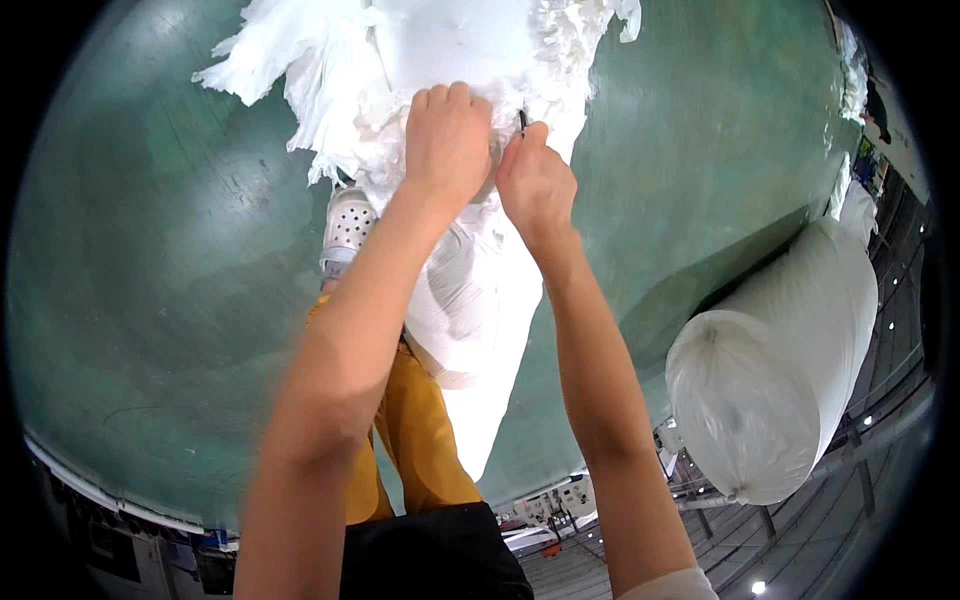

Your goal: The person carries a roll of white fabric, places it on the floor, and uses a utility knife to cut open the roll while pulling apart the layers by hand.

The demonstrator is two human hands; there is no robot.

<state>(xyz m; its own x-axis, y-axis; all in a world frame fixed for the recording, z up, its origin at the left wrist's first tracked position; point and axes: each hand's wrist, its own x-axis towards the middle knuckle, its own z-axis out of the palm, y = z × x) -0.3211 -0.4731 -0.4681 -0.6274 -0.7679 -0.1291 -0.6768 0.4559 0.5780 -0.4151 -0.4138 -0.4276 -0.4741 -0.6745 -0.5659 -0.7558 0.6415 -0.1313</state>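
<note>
A large heap of ragged white sheet material, fabric or plastic film, lies on the green floor in front of me. Its smoother white part stretches away at the top. With fingers curled down, my left hand grips the crumpled edge of the white sheet. Close beside it on the right, my right hand is closed, and a short, thin dark tool sticks out past its fingers towards the white material. The tool's kind is not clear. A white length of the material runs back beneath my arms.
My foot in a white clog with holes stands at the heap's left side. On the right lies a big, full white plastic bag. The green floor spreads around the heap. Equipment shows at the lower edge.
</note>
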